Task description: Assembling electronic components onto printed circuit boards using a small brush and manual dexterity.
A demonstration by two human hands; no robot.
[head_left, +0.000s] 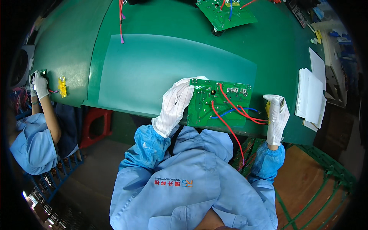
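Observation:
My left hand (175, 102), in a white striped glove, grips the left edge of a green circuit board (199, 109). The board is held up at the near edge of the table, its soldered face toward me. Red wires (226, 124) and a blue wire (230, 111) rise from it; one long red wire hangs below the board. To the right of the board is my gloved right hand (277, 119), its fingers curled. Several red wire ends reach up to it, and a bit of yellow shows beside its fingers. What it holds is mostly hidden.
A translucent sheet (153, 61) covers part of the green table (268, 46). Another wired circuit board (228, 17) lies at the far side. White papers (309, 96) rest at right. At left, a co-worker's gloved hand (41, 85) works near a yellow bundle (62, 86). A red stool (92, 124) stands below.

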